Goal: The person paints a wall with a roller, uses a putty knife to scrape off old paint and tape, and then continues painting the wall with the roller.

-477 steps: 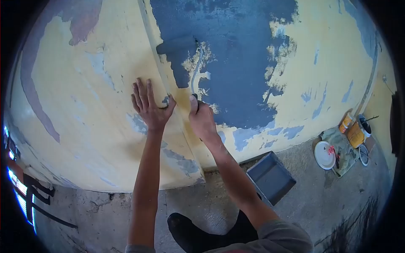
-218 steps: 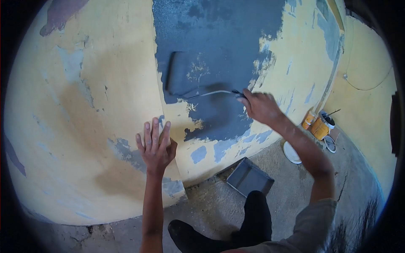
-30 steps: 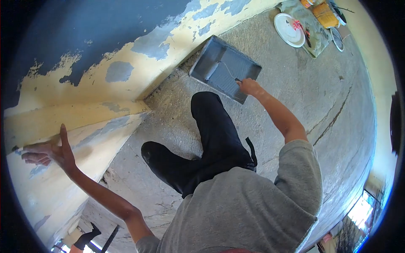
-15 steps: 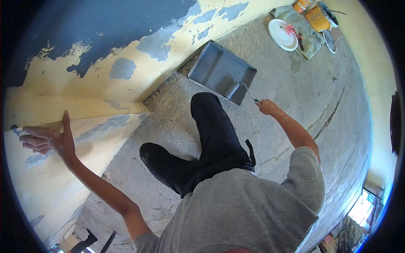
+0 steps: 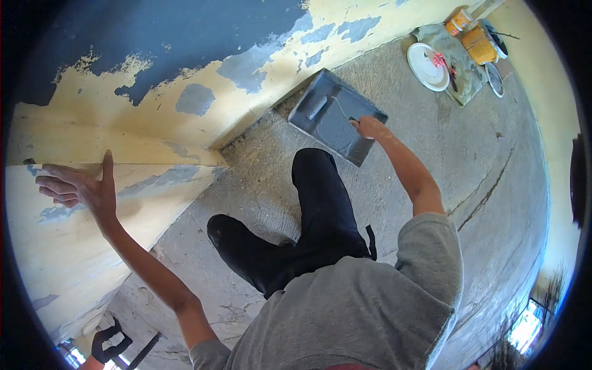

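Note:
My right hand [image 5: 369, 127] is wrapped round the handle of a small paint roller [image 5: 317, 106]. The roller's sleeve lies in the far left part of a dark paint tray [image 5: 380, 113], which sits on the concrete floor close to the wall. Grey-blue paint coats the tray's inside. My left hand [image 5: 83, 187] is stretched out with its fingers apart, against the cream wall ledge [image 5: 142, 179] at the left, and holds nothing.
Dark blue paint [image 5: 154, 37] covers the upper wall, with grey patches below. At the far right, a white lid [image 5: 425, 71], orange buckets [image 5: 480, 46] and a cloth [image 5: 468, 89] lie on the floor. At lower left shows another person's black-gloved hand [image 5: 110, 342].
My right hand has pushed the roller up and left across the tray, from its near right end to the far left part. The other person's gloved hand has come further into view.

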The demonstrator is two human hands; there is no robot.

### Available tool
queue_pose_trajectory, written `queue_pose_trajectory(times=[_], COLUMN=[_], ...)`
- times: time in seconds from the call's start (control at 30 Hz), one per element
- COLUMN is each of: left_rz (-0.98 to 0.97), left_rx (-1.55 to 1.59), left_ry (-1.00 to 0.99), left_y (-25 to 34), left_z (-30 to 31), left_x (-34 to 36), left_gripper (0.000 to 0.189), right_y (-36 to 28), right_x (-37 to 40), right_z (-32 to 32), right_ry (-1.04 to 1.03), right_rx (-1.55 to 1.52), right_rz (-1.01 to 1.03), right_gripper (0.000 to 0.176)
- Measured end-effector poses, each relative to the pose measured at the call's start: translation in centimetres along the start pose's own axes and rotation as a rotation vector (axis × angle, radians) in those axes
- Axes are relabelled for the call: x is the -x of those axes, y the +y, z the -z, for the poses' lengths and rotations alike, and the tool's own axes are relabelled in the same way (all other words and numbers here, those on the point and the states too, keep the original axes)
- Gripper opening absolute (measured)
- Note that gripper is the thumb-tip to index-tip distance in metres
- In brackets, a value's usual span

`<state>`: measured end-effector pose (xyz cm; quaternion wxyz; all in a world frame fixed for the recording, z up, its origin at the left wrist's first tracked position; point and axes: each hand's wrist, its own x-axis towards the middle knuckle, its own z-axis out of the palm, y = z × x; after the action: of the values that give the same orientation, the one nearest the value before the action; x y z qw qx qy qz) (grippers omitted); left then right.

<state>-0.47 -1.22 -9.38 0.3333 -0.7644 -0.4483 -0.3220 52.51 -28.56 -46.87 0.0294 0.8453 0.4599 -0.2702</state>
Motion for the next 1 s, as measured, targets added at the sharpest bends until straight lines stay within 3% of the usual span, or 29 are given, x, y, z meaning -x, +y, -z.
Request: queue_pose_trajectory(times=[0.13,0.27,0.37,0.47,0.53,0.6,0.77,0.83,0.87,0.93,1.0], left_rz=[0.049,0.055,0.113,0.058,0.076,0.094,0.126,0.027,0.025,0.18,0.175], left_rx=[-0.028,-0.099,0.06,0.221,0.249,0.272,0.299,0.113,0.109,0.287,0.298], left_ry=[-0.048,-0.077,-0.142,-0.064,-0.125,-0.188,-0.323,-0.567,-0.569,-0.324,-0.311], left_y=[0.2,0.2,-0.3,-0.3,-0.6,-1.2,-4.5,-5.5,-5.7,-2.6,-2.9], left_z=[0.3,0.1,-0.5,-1.2,-1.6,-1.8,-2.2,-2.5,-2.6,-1.3,-1.5], left_x=[0.1,0.8,1.1,0.9,1.1,1.4,2.4,2.3,2.7,2.0,2.1], left_gripper=[0.136,0.135,0.128,0.135,0.128,0.121,0.108,0.103,0.103,0.1,0.1], right_y=[0.4,2.1,4.0,4.7,4.7,3.8,-0.5,-0.9,-0.6,0.7,3.1], right_x=[-2.6,0.4,3.5,5.7,5.5,4.0,-2.0,-2.2,-1.8,-0.3,2.5], right_z=[-1.1,-1.1,-0.7,-0.3,-0.2,-0.6,-0.4,-1.1,-1.3,-1.8,-3.0], right_ry=[-0.044,-0.065,-0.092,-0.118,-0.116,0.033,0.037,0.06,0.062,0.062,0.085], right_rx=[0.024,0.061,0.056,0.034,0.019,-0.003,-0.039,-0.06,-0.078,-0.09,-0.132], right_rz=[0.047,0.018,-0.009,-0.018,-0.013,0.026,0.083,0.122,0.115,0.106,0.059], right_gripper=[0.062,0.059,0.059,0.059,0.059,0.059,0.058,0.058,0.059,0.06,0.061])
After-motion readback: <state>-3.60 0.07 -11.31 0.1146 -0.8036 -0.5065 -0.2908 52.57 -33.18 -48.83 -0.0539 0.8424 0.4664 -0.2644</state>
